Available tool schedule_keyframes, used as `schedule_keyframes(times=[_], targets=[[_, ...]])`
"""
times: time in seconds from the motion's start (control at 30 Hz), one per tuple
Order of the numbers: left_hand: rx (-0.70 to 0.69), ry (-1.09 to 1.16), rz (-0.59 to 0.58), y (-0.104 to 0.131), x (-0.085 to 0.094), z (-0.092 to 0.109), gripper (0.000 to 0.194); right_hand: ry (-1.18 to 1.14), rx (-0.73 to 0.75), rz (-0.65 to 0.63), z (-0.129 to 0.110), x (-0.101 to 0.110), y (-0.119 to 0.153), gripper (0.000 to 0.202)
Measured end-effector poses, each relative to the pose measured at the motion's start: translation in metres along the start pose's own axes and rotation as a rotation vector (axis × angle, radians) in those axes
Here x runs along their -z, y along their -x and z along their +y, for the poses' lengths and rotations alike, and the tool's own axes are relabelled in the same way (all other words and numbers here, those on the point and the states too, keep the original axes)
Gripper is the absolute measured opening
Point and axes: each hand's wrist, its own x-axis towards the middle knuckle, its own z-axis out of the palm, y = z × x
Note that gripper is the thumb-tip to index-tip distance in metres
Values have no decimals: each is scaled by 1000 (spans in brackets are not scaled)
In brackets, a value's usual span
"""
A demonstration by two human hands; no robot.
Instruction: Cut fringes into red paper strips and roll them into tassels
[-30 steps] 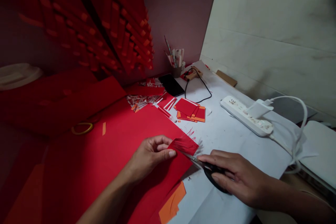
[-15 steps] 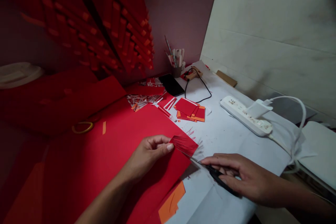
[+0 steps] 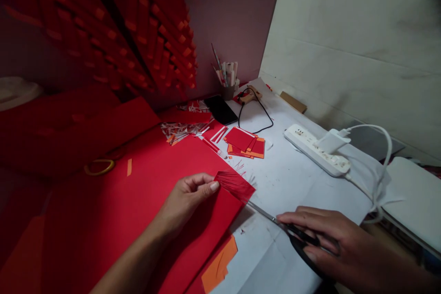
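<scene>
My left hand (image 3: 193, 197) pinches the upper left corner of a red paper piece (image 3: 235, 186) between thumb and fingers. Many fine slits run along that piece, and its right end is a pointed corner. My right hand (image 3: 330, 239) is closed around the black handles of the scissors (image 3: 267, 214). The scissor tips touch or nearly touch the paper's right corner. A large red sheet (image 3: 148, 202) spreads beneath my left forearm. Thin red slivers (image 3: 243, 170) lie just beyond the slit paper.
Red and orange cards (image 3: 246, 142), a black phone (image 3: 221, 109) and a pen cup (image 3: 228, 92) stand farther back. A white power strip (image 3: 316, 150) is at right, yellow-handled scissors (image 3: 99, 167) at left. Orange scraps (image 3: 219, 264) lie near the front; folded red paper decorations (image 3: 155, 32) hang above.
My right hand has drawn back to the right and slightly down, with the scissor handles spread wider. The surroundings have shifted slightly left in view.
</scene>
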Motion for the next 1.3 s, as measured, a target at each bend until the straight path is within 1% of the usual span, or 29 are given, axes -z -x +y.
schedule_keyframes(times=[0.13,0.37,0.57,0.7,0.9,1.07,1.3], targets=[[1,-12,21,0,0,-1,33,46,38,42,-6,-2,-3,46],[2,-29,18,-1,-1,-1,33,26,83,20,-18,-3,-11,49],[-4,-52,33,0,-2,0,37,-28,105,-2,-21,-6,-14,51],[-7,-59,32,0,-2,-1,35,-26,130,-10,-24,-6,-17,52],[-2,-50,21,-1,-1,-1,34,-36,101,-47,-21,-8,-17,52],[0,-47,17,-1,0,-3,32,-29,111,-59,-21,-7,-18,53],[-3,-52,11,-1,0,-2,32,-17,136,-28,-24,-7,-18,52]])
